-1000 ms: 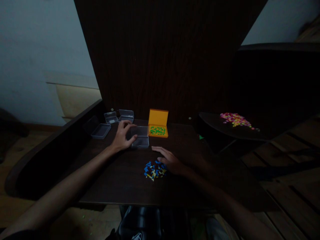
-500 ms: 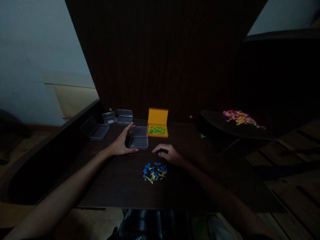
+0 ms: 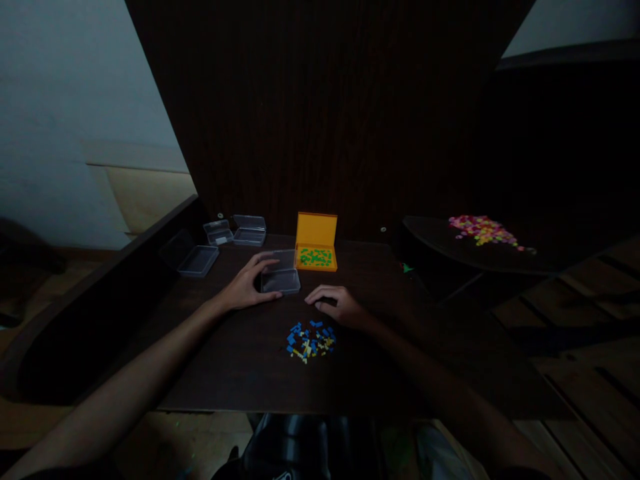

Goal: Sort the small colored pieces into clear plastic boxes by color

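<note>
My left hand (image 3: 250, 283) spans the left side of a clear plastic box (image 3: 281, 282) with its lid raised. The thumb lies along the box's front edge and the fingers curl over the lid side. My right hand (image 3: 337, 305) hovers or rests just right of that box, fingers loosely bent and thumb a little apart, with nothing visible in it. Below it lies a loose pile of small blue, white and yellow building bricks (image 3: 311, 340). Behind the clear box stands an opened yellow box (image 3: 317, 230) with green pieces (image 3: 316, 257) inside.
More opened clear boxes stand at the back left: a large one (image 3: 199, 261), a small one (image 3: 219, 233) and another (image 3: 249, 235). Pink and yellow pieces (image 3: 483, 230) lie heaped on a side shelf (image 3: 430, 233) at right. A green piece (image 3: 406, 268) sits near the table's right side.
My left hand has closed in on the clear box, its fingers bending over the lid side. The box has shifted slightly right and turned a little. My right hand has barely moved.
</note>
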`<state>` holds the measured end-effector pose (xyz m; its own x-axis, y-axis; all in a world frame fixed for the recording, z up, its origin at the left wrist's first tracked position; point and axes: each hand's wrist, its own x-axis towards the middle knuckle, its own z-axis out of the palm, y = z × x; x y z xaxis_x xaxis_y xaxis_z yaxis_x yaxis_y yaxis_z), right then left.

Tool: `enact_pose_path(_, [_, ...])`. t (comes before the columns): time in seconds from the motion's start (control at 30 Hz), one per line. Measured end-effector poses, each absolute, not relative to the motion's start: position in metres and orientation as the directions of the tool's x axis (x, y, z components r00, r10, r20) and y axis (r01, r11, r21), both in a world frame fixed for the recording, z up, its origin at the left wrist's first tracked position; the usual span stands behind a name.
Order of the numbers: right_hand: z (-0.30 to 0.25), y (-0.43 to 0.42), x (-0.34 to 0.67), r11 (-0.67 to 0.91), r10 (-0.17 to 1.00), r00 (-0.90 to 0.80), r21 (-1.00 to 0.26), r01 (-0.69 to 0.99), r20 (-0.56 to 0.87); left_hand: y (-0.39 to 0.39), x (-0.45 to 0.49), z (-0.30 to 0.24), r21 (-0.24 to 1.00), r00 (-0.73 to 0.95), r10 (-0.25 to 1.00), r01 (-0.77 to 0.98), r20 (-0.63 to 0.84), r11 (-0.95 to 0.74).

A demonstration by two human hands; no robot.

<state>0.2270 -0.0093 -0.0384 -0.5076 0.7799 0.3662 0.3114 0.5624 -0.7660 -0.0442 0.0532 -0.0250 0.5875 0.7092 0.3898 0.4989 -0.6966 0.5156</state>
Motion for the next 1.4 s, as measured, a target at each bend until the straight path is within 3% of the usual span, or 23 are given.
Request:
enact_pose_path(0.13, [-0.038,-0.01,0.229,0.602,0.757,-0.52,-0.732,0.319,0.396,0.047,-0.037,-0.026,0.509,0.527,0.723,0.515,0.446,-0.689])
enact_pose_path(0.33, [-0.041,-0.009,0.234,0.65,0.755,-0.493,-0.591,0.477,0.433,0.037,-0.028,-0.025,0.377,0.521,0.642,0.529,0.563,-0.76])
enact_pose_path(0.6, [-0.045,-0.007,0.235,0.644,0.765,-0.478,-0.525,0.557,0.431,0.037,-0.029,-0.026,0.452,0.473,0.643,0.462,0.602,-0.763])
enact_pose_path(1.07, [-0.05,-0.005,0.233,0.64,0.768,-0.486,-0.534,0.553,0.417,0.04,-0.026,-0.032,0.608,0.461,0.719,0.39,0.52,-0.691])
enact_pose_path(1.27, [-0.05,-0.003,0.234,0.633,0.77,-0.474,-0.606,0.483,0.427,0.04,-0.026,-0.034,0.656,0.484,0.742,0.375,0.464,-0.655])
enact_pose_path(1.4, [-0.046,-0.002,0.232,0.58,0.813,-0.357,-0.694,0.427,0.46,0.039,-0.025,-0.035,0.678,0.491,0.748,0.358,0.448,-0.641])
